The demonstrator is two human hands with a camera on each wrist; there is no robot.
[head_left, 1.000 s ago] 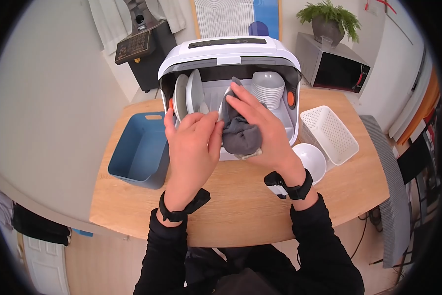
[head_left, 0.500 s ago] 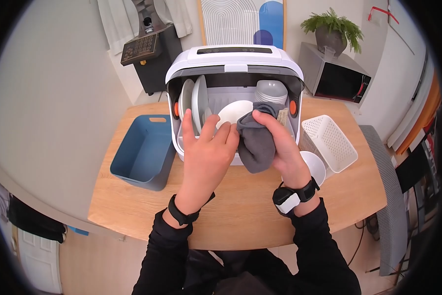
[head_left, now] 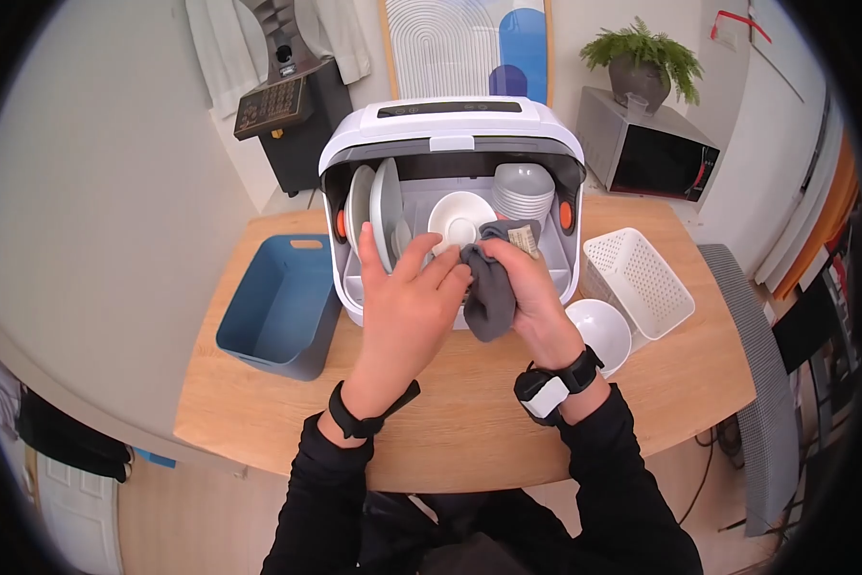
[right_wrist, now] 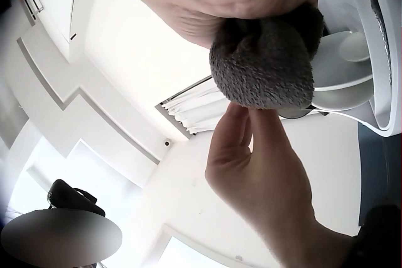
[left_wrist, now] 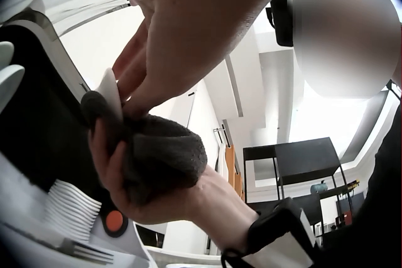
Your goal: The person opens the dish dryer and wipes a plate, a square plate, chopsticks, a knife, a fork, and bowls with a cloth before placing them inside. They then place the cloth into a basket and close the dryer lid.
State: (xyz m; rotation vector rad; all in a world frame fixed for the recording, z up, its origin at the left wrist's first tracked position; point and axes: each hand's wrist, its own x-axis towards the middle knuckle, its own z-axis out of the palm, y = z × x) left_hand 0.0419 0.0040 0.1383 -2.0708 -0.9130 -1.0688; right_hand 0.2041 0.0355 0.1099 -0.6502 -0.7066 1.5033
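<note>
A small white dish (head_left: 455,211) is held up in front of an open white dish cabinet (head_left: 450,123), its round face with a ring in the middle toward the head camera. My left hand (head_left: 402,311) pinches its near edge between thumb and fingers; the left wrist view shows the dish's thin edge (left_wrist: 110,92) there. My right hand (head_left: 538,309) grips a bunched grey cloth (head_left: 489,299) against the dish's right side, thumb on top. A pale label hangs from the cloth. In the right wrist view the cloth (right_wrist: 264,70) hides the dish.
Inside the cabinet, plates (head_left: 386,216) stand at the left and stacked bowls (head_left: 524,195) at the right. A blue bin (head_left: 321,331) is left of it on the wooden table (head_left: 431,441). Right of it are a white basket (head_left: 681,299) and a white bowl (head_left: 598,335).
The dish has turned from edge-on, largely covered by cloth, to showing its face. My right hand has shifted the cloth to its lower right edge. The left hand keeps pinching the dish.
</note>
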